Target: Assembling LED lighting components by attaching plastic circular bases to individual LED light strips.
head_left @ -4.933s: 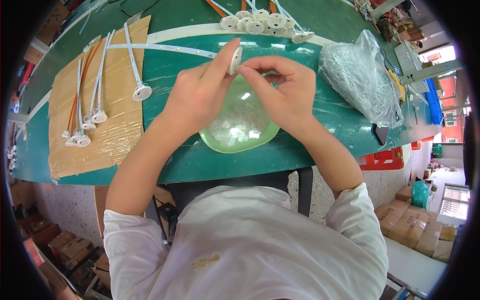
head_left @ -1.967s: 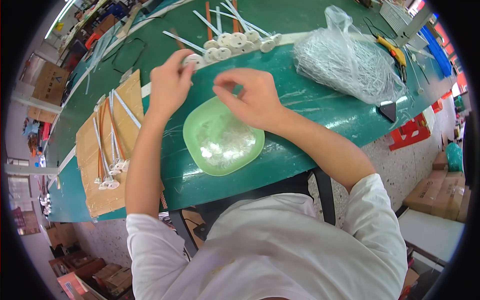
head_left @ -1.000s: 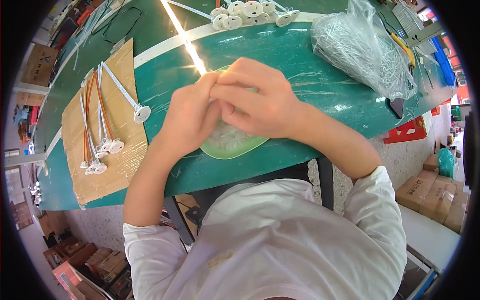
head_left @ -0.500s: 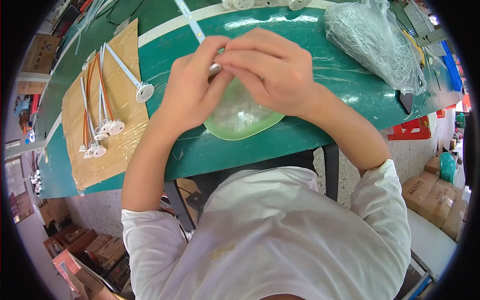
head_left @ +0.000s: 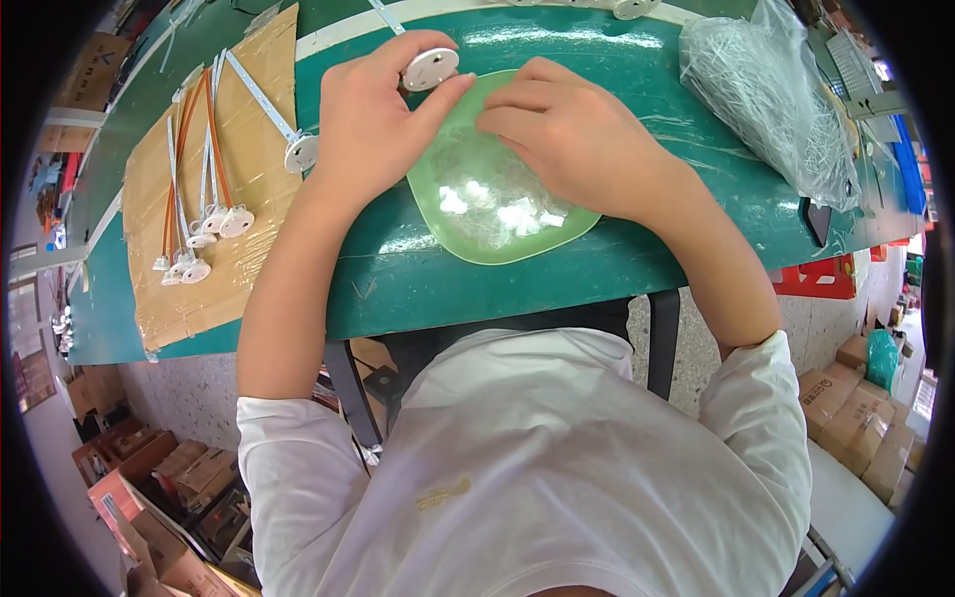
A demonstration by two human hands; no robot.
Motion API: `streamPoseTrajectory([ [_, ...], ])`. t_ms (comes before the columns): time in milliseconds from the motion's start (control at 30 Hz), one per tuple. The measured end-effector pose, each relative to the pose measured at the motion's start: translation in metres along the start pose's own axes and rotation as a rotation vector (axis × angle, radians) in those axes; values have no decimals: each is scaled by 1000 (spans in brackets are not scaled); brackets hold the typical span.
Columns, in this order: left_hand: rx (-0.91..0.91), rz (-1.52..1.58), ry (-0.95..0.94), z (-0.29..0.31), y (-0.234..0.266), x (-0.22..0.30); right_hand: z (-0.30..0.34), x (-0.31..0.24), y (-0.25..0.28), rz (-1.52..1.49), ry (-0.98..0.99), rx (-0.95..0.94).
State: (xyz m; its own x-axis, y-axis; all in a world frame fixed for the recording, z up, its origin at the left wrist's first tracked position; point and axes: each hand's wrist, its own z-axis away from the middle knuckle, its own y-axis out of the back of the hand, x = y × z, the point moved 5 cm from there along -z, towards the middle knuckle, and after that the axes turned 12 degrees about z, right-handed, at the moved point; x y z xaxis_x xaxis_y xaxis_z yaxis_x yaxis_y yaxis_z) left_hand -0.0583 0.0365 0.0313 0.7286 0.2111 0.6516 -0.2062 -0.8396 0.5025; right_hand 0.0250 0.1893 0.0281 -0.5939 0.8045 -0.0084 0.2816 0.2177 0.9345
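Observation:
My left hand is closed round a white round disc with small holes, pinched between thumb and fingers. A narrow white LED strip runs from it toward the far edge. My right hand is over a light green bowl, its fingers bent and close together. Its thumb is mostly hidden, and whatever the fingertips hold cannot be made out. Small clear pieces lie in the bowl.
Left on the green table, a cardboard sheet carries several strips with white discs; another strip's disc reaches its right edge. A clear bag of thin transparent pieces lies at right. A red crate is beyond the near edge.
My hands have parted. The left keeps the disc and strip, turning the disc's face into view; the right has moved right, over the bowl. The whole view has shifted slightly.

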Motion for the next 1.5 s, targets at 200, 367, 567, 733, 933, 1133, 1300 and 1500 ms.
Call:
streamPoseTrajectory([
  [200,43,6,67,0,3,-15,2,-12,0,75,131,80],
  [367,25,-7,75,1,3,-14,3,-14,-1,-110,134,-105],
  [567,15,-14,53,1,2,-15,4,-12,4,-343,103,-115],
  [733,-14,-13,57,0,1,-9,5,-12,3,-429,118,-155],
  [933,62,67,23,0,4,-6,1,-2,12,-514,-17,-67],
  [1133,-6,183,95,2,4,-3,0,4,11,-511,-139,-49],
  [1300,-12,122,95,2,4,0,-1,7,12,-690,-268,-83],
  [1500,-179,144,151,-5,2,32,-1,13,11,-732,-361,4],
])
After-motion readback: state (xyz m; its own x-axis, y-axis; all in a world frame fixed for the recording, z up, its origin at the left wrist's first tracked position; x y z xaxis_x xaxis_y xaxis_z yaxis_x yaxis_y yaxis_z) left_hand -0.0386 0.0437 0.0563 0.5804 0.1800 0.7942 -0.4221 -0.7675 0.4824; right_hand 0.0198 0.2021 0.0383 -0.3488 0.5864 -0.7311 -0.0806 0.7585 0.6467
